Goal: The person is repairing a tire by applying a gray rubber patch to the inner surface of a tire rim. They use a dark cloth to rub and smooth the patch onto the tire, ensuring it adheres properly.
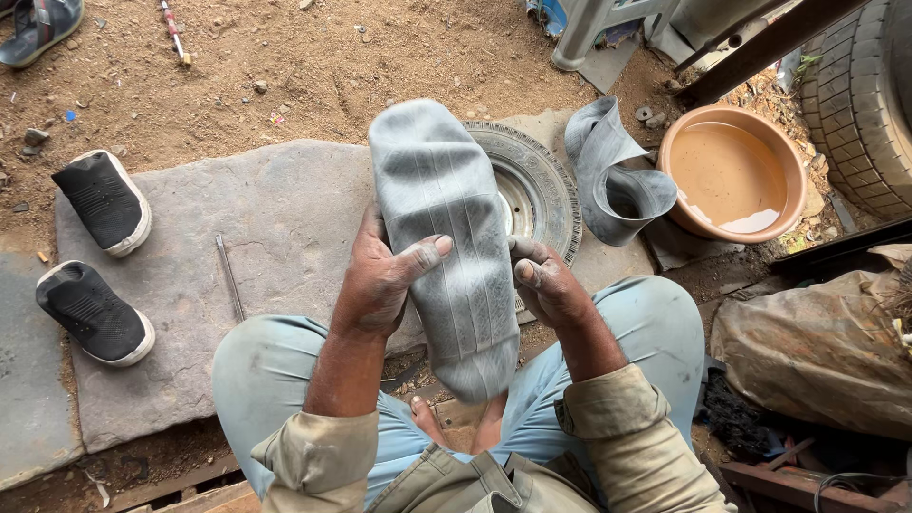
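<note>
While both hands' fingers clamp it, the folded inner tube stands between them.

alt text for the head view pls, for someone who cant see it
Both hands, left hand and right hand, grip a grey rubber inner tube over the knees. Behind it a small tyre lies on a stone slab, near a basin of water.

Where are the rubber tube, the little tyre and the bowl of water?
Tube (442,237): head view, on its flat grey middle, between both hands.
Tyre (546,185): head view, on its tread, right of the tube.
Bowl (793,161): head view, on its orange rim, right side.
</note>
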